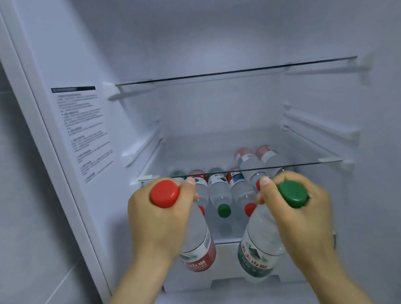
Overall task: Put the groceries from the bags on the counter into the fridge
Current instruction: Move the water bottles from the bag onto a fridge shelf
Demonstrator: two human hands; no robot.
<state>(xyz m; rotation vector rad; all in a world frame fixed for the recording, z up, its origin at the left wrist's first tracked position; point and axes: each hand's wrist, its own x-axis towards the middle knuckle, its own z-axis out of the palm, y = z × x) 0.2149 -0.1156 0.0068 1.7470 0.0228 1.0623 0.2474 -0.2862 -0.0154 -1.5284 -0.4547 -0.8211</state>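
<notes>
The left hand (158, 225) is clenched round the neck of a red-capped water bottle (196, 251) and the right hand (300, 215) round a green-capped bottle (258, 252), both hanging base-down, I'd say so they can be slid in beside the stored bottles (219, 190) lying caps-outward under the front edge of the lower glass shelf (300, 163). The labels carry Chinese characters I can't make out, and the sticker (84, 132) on the fridge's left wall is too blurred to read.
</notes>
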